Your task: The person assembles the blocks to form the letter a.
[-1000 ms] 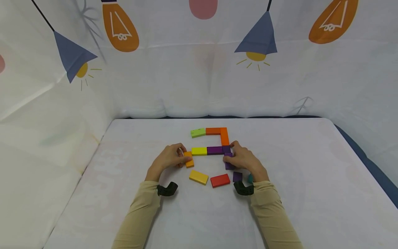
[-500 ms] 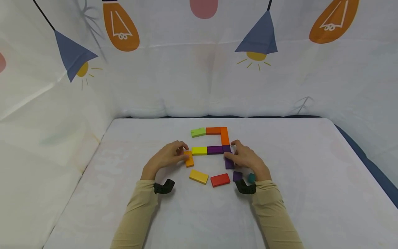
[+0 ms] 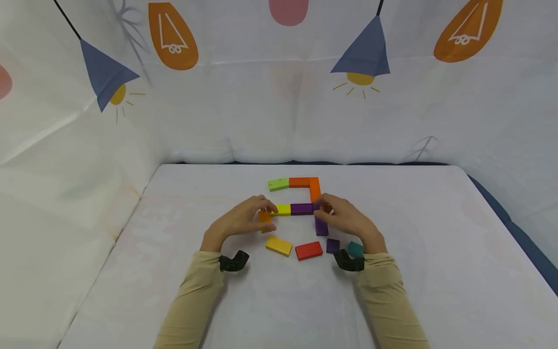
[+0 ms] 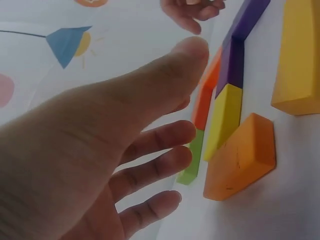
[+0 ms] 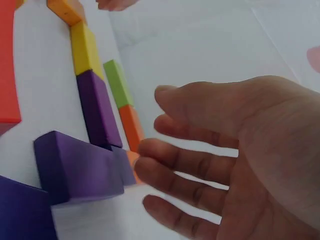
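In the head view, my left hand (image 3: 239, 220) hovers over a light-orange block (image 3: 264, 219); the left wrist view shows its loosely bent fingers apart from that block. My right hand (image 3: 350, 222) is above a purple block (image 3: 321, 227), holding nothing, fingers relaxed. A yellow block (image 3: 284, 210) and a dark purple block (image 3: 302, 209) form a row between the hands. Behind, a lime-green block (image 3: 278, 184) and a red-orange block (image 3: 299, 182) run to an orange block (image 3: 315, 189). The right fingers partly cover a small purple piece where the rows meet.
Closer to me lie a loose yellow block (image 3: 279, 245), a red block (image 3: 309, 250), a dark purple block (image 3: 333, 245) and a teal block (image 3: 355, 249) partly behind the right wrist. The white table (image 3: 279, 300) meets a patterned cloth (image 3: 244, 116) at the back.
My left hand has let go of the light-orange block and spread slightly over it. The right hand has lifted off the purple block. The blocks look unmoved over the last half second.
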`<state>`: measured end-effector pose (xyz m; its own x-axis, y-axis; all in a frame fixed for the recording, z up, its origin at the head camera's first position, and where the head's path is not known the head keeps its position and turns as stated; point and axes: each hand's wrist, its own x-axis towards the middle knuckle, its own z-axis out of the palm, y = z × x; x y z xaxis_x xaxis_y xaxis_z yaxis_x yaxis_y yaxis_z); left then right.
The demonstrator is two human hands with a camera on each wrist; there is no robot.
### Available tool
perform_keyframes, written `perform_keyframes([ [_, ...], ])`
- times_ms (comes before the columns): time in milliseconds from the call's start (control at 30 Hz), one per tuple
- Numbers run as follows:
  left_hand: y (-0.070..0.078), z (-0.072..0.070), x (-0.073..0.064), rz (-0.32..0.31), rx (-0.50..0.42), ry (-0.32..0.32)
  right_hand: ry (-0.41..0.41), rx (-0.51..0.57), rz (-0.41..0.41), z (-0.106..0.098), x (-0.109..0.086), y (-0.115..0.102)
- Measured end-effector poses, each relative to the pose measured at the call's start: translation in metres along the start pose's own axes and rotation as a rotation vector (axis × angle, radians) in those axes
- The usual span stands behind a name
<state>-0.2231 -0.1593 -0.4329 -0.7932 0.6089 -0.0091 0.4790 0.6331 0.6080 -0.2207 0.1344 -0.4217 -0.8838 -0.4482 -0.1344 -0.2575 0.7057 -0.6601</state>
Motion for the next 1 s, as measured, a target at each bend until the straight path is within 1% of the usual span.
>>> perform_keyframes([
  [67,0.002,0.001,0.001,-0.016,0.019,-0.004,0.002,0.010,-0.046,0.004,0.001,0.000],
  [133,0.004,0.002,0.001,-0.068,0.048,0.010,-0.002,0.017,-0.079,0.008,0.001,-0.001],
  [233,0.006,0.001,0.000,-0.208,0.077,0.033,-0.020,0.007,-0.146,0.015,-0.001,-0.002],
  [300,0.005,0.002,-0.001,-0.293,0.085,0.036,-0.030,-0.014,-0.179,0.019,-0.004,-0.003],
  [367,0.005,0.002,-0.001,-0.355,0.084,0.018,-0.043,-0.041,-0.201,0.023,-0.008,-0.004],
  [400,0.004,0.002,-0.001,-0.370,0.089,0.010,-0.051,-0.052,-0.207,0.025,-0.010,-0.004],
  [467,0.004,0.003,-0.001,-0.381,0.100,-0.004,-0.061,-0.074,-0.206,0.029,-0.016,-0.006],
  [533,0.003,0.003,-0.002,-0.379,0.116,-0.013,-0.054,-0.098,-0.211,0.034,-0.022,-0.008],
  [633,0.001,0.003,-0.002,-0.355,0.137,-0.014,-0.007,-0.133,-0.220,0.043,-0.029,-0.014],
  [700,-0.001,0.002,-0.003,-0.344,0.135,-0.014,0.034,-0.167,-0.222,0.052,-0.031,-0.019],
  [867,-0.004,0.002,-0.003,-0.310,0.110,-0.008,0.079,-0.208,-0.158,0.077,-0.031,-0.031],
  [1000,-0.004,0.003,-0.003,-0.287,0.095,-0.005,0.112,-0.257,-0.126,0.090,-0.031,-0.037],
])
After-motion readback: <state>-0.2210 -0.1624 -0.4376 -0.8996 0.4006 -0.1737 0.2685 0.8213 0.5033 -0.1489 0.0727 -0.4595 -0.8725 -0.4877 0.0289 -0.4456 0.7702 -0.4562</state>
